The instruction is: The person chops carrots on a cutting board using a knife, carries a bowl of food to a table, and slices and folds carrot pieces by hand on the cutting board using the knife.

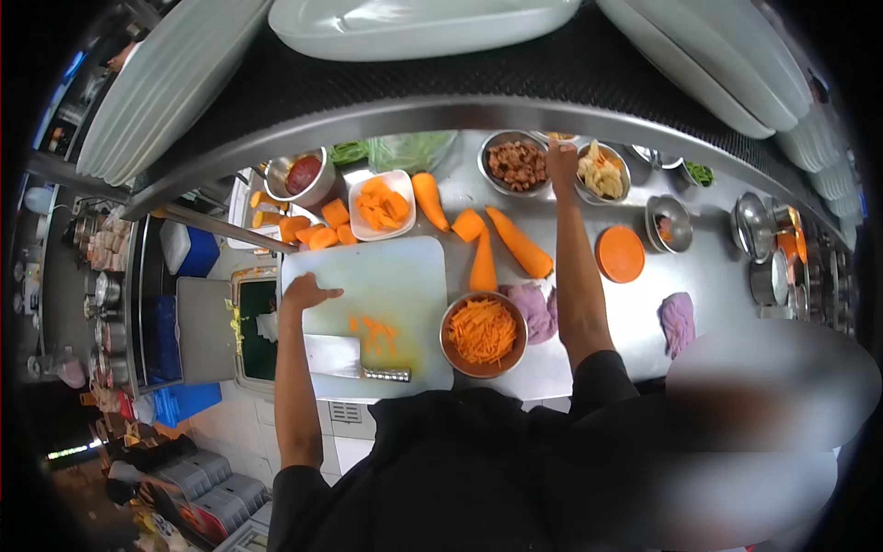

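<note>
My left hand (308,293) is over the white rectangular cutting board (391,281), fingers loosely spread, nothing visible in its hold. My right hand (561,158) is stretched to the back of the bench (635,317), between a steel bowl of browned chunks (516,166) and a steel bowl of pale slices (602,173); fingers partly hidden, so I cannot tell how far closed or whether anything is gripped. Step in hand, as I judge it: carrot cutting paused for this reach. A few orange carrot pieces (377,336) lie on the board, just above the steel cleaver (348,359), which rests flat near its lower edge, unheld. Most shreds, the orange carrot strips (483,329), are heaped in the round metal bowl (478,372) right of the board. Beyond: whole peeled orange carrots (522,247) behind that bowl, a crumpled purple cloth (543,317) beside it. Judgement: the reach calls for a careful grasp, clear of neighbouring rims; resumed cutting would call for the cleaver's handle.
</note>
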The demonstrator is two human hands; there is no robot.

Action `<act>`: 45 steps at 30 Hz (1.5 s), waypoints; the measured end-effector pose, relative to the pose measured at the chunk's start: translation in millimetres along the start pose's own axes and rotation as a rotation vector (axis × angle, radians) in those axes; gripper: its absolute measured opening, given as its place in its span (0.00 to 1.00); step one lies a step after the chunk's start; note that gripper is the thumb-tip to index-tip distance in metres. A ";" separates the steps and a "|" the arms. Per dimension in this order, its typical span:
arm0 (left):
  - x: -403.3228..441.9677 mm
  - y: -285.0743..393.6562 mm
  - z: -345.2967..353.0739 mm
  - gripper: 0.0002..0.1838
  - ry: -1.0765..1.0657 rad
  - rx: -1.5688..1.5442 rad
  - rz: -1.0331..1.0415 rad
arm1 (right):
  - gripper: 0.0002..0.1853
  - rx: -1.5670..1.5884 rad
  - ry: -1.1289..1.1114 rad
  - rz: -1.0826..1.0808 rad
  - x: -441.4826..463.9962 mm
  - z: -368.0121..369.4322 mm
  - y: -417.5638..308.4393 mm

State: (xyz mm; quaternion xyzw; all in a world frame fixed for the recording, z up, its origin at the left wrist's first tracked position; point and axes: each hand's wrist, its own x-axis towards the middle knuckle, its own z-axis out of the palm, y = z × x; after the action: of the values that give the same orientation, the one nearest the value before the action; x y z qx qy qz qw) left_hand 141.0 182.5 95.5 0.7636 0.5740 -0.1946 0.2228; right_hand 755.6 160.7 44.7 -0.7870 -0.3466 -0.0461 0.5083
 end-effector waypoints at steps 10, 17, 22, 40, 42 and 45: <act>2.7 11.2 15.2 0.46 0.047 -0.049 -0.081 | 0.14 -0.481 -0.539 -0.277 50.1 23.9 29.3; -8.2 25.7 24.2 0.34 0.144 -0.023 -0.168 | 0.15 -0.409 -0.573 -0.195 48.3 17.1 -14.8; -7.1 40.3 5.2 0.38 0.052 -0.112 -0.220 | 0.17 -0.215 -0.555 0.010 5.1 -40.5 -57.0; -175.1 8.8 27.5 0.40 0.655 -0.988 0.127 | 0.29 0.549 -0.994 0.543 -278.6 -153.3 -236.3; -219.6 -20.6 53.2 0.43 0.629 -1.147 0.160 | 0.31 0.565 -1.092 0.552 -336.8 -141.5 -276.9; -305.1 -82.3 88.5 0.47 0.391 -1.443 0.222 | 0.31 0.533 -1.203 0.404 -435.0 -122.1 -341.5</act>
State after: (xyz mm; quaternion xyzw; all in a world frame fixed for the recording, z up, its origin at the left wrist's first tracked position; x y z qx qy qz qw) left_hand -22.9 -88.4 181.6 0.5022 0.5076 0.3923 0.5798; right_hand 258.8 -74.8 180.7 -0.5730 -0.4144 0.5813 0.4026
